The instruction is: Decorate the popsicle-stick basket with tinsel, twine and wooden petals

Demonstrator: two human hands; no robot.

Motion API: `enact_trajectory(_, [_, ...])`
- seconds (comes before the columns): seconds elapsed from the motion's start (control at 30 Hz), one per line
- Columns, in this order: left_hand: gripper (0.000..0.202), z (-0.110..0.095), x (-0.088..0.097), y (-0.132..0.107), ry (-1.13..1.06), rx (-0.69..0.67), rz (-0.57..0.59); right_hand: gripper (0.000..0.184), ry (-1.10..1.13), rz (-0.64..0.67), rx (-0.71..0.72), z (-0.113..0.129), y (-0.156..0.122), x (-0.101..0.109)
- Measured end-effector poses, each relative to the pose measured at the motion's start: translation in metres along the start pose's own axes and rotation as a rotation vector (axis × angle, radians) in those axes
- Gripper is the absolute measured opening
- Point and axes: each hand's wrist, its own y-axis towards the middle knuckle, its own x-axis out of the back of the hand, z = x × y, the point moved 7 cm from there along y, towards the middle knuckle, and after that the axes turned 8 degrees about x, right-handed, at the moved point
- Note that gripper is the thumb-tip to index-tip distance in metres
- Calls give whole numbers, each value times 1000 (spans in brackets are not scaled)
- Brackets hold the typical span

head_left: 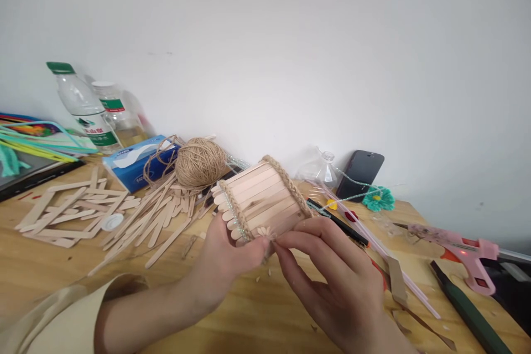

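My left hand (pixel 232 257) is closed around the lower left part of a popsicle-stick cup (pixel 261 199), tilted above the table. Braided twine (pixel 286 180) runs round both of its ends, with a glittery thread along the left braid. A small pale flower shape (pixel 264 231) sits on its near side, and my left thumb presses beside it. Just right of the flower, my right hand (pixel 332 271) pinches with thumb and index finger against the cup; whatever is between those fingertips is too small to make out.
Loose popsicle sticks (pixel 157 221) lie left, near a twine ball (pixel 199 163) and a blue tissue pack (pixel 143 163). Bottles (pixel 89 102) lean on the wall. On the right are a phone (pixel 360 171), a teal flower (pixel 378 199), a pink glue gun (pixel 460 249) and a dark green cutter (pixel 467 310).
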Motion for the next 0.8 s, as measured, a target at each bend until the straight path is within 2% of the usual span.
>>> enact_trajectory(0.1, [35, -2, 1, 0, 19, 4, -58, 15, 0, -2, -17, 0, 1, 0])
enact_trajectory(0.27, [43, -2, 5, 1, 43, 67, -229, 12, 5, 5, -57, -1, 2, 0])
enact_trajectory(0.4, [45, -3, 8, -1, 35, 79, -300, 9, -54, 0, -52, 1, 2, 1])
enact_trajectory(0.53, [44, -2, 8, -2, 18, 71, -261, 9, -115, -3, -12, 3, 4, 3])
enact_trajectory(0.67, [41, 0, 3, -4, -43, 86, -173, 10, -91, -10, 15, 4, 3, 4])
enact_trajectory(0.8, [40, -1, -3, -5, -110, 111, -133, 11, -78, -20, 29, 4, 0, 5])
